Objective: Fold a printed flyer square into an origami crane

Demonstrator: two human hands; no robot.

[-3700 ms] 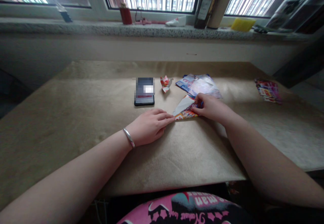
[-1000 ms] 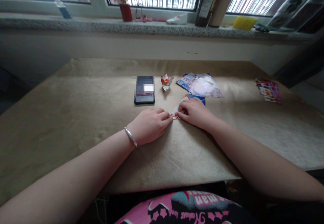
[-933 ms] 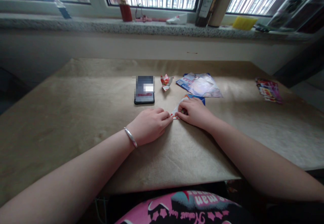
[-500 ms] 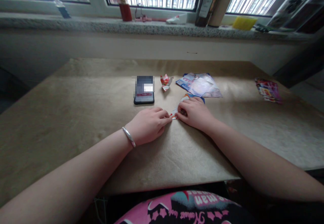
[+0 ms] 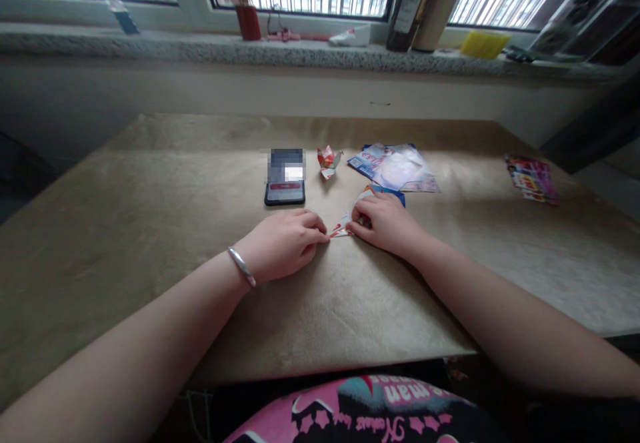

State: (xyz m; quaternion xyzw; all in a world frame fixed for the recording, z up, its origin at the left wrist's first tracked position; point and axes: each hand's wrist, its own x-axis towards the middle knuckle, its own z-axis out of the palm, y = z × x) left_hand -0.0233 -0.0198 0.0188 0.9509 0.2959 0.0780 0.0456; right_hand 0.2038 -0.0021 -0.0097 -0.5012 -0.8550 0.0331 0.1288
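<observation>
Head view: right hand [image 5: 386, 221], fingers curled, holds folded paper [image 5: 343, 225] down; left hand [image 5: 290, 241], fingers bunched, perhaps pinches its tip. Creasing well calls for aligned edges.

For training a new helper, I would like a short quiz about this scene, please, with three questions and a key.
1. True or false: the silver bangle is worn on the left arm.
2. Between the phone and the bluish sheets lies: a) a yellow block; b) a red paper figure; c) a dark jar.
3. Which grip hides more of the folded paper?

Key: 1. True. 2. b. 3. The right grip.
</observation>
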